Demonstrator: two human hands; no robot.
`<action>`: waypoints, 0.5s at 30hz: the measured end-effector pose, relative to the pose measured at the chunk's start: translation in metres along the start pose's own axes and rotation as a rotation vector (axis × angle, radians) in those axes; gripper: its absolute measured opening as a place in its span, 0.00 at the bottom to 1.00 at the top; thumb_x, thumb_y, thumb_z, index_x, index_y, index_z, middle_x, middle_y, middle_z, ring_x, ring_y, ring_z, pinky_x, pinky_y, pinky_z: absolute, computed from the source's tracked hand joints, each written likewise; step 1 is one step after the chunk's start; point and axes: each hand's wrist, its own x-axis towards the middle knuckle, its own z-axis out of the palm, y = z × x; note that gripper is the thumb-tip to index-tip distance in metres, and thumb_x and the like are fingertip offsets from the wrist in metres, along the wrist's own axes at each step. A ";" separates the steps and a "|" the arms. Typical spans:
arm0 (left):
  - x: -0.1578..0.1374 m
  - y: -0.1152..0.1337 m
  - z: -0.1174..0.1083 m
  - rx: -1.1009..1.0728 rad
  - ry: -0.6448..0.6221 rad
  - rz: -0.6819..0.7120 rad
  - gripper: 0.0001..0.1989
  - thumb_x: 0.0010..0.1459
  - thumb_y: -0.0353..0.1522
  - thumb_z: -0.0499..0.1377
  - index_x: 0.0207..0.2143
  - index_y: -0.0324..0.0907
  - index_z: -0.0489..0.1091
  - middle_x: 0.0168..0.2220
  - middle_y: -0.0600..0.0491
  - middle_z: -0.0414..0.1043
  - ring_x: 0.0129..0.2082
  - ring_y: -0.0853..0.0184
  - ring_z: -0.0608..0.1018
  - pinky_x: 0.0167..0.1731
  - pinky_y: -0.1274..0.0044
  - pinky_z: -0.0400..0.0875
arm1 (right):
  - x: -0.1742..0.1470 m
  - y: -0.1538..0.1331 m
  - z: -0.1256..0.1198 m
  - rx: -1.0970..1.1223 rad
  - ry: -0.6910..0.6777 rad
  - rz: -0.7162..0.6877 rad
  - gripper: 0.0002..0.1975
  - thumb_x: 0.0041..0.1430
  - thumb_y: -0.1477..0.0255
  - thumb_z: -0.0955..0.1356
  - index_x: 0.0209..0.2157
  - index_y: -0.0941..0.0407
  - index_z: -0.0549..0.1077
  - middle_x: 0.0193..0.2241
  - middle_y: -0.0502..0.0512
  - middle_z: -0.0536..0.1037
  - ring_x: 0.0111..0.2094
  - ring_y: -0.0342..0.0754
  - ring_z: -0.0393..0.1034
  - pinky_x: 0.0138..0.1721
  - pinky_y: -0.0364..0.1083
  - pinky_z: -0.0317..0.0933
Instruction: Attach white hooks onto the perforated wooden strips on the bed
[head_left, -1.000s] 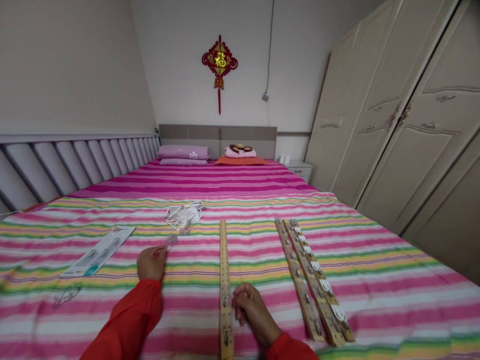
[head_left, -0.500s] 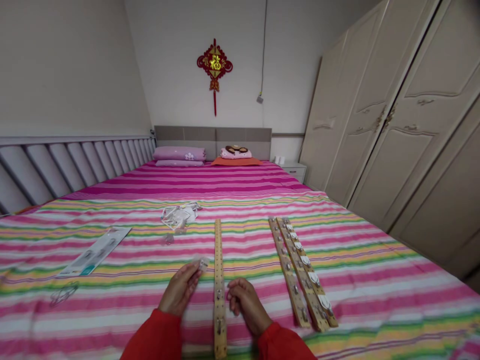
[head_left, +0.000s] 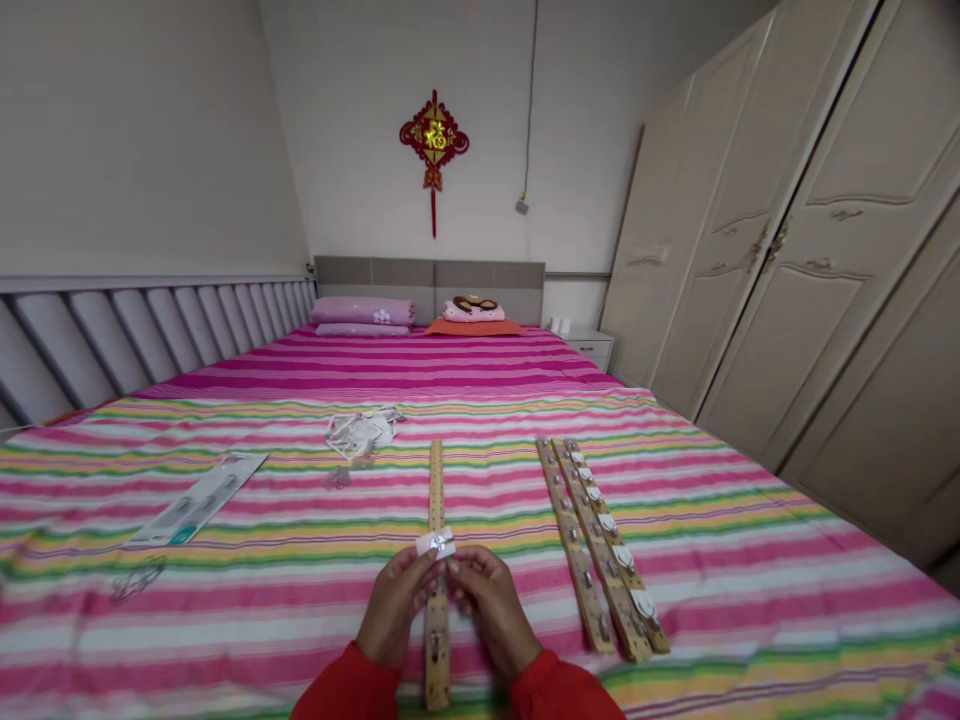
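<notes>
Packet (head_left: pixel 435 543) in both hands (head_left: pixel 397 598) (head_left: pixel 491 598), contents unclear, over wooden strip (head_left: pixel 436 490)

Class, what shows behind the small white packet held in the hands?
A narrow, perforated, yellowish wooden strip shows beyond the small white packet; the covered stretch directly behind cannot be seen.

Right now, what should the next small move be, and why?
Perhaps peel the small packet open with the right hand, since the left hand appears to grip it and both hands' fingers meet at its near edge, above the wooden strip.
</notes>
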 end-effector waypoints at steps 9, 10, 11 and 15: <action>0.017 0.006 -0.011 0.303 -0.109 0.243 0.20 0.33 0.42 0.69 0.27 0.38 0.74 0.25 0.51 0.76 0.29 0.66 0.76 0.32 0.76 0.68 | 0.012 -0.009 0.004 -0.019 -0.006 -0.022 0.14 0.40 0.64 0.75 0.23 0.60 0.74 0.13 0.48 0.70 0.13 0.37 0.59 0.14 0.37 0.49; 0.018 0.009 -0.012 0.314 -0.096 0.254 0.20 0.32 0.42 0.69 0.28 0.38 0.74 0.26 0.51 0.76 0.30 0.65 0.76 0.33 0.76 0.69 | 0.013 -0.010 0.003 -0.024 -0.006 -0.019 0.14 0.40 0.64 0.75 0.23 0.60 0.74 0.13 0.48 0.71 0.13 0.37 0.59 0.14 0.37 0.49; 0.020 0.011 -0.013 0.320 -0.086 0.255 0.21 0.31 0.41 0.69 0.28 0.38 0.75 0.27 0.51 0.77 0.31 0.65 0.76 0.33 0.76 0.69 | 0.014 -0.010 0.004 -0.025 -0.005 -0.017 0.14 0.40 0.64 0.75 0.23 0.60 0.74 0.13 0.48 0.71 0.13 0.38 0.60 0.15 0.37 0.50; 0.024 0.009 -0.012 0.289 -0.077 0.184 0.23 0.28 0.41 0.70 0.28 0.38 0.74 0.26 0.51 0.76 0.27 0.68 0.74 0.27 0.78 0.67 | 0.016 -0.010 0.008 0.012 0.025 -0.007 0.13 0.40 0.65 0.75 0.22 0.59 0.73 0.14 0.48 0.72 0.14 0.38 0.62 0.16 0.37 0.53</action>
